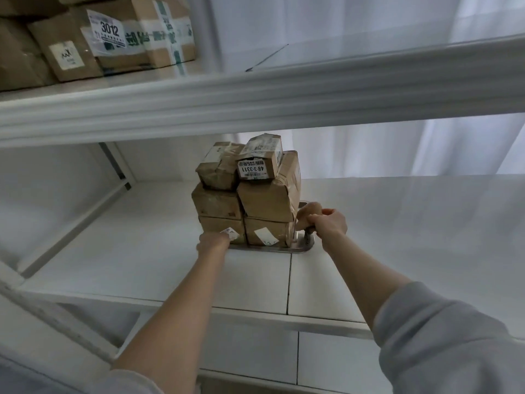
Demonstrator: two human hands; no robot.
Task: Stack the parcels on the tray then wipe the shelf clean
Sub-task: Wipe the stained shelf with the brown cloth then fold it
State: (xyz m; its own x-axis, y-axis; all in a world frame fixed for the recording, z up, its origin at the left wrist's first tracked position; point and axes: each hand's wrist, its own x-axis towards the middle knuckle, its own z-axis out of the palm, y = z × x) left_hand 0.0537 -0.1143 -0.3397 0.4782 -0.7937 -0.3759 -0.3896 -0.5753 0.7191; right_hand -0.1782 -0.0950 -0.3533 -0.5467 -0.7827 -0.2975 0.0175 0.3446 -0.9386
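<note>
Several brown cardboard parcels (pixel 267 200) stand stacked three layers high on a metal tray (pixel 305 247) in the middle of the white shelf (pixel 142 251). My right hand (pixel 324 220) grips the tray's handle at its right end, fingers curled round it. My left hand (pixel 213 241) is at the tray's left front corner, against the bottom left parcel; the parcel and my wrist hide its fingers. The top small parcel bears a label reading 48-3-3311.
The upper shelf (pixel 255 92) overhangs the stack closely, with more taped parcels (pixel 96 38) on its left part. A white upright and cross brace (pixel 85 211) stand at the left. White curtains (pixel 426 149) hang behind. A lower shelf level (pixel 312 359) sits below.
</note>
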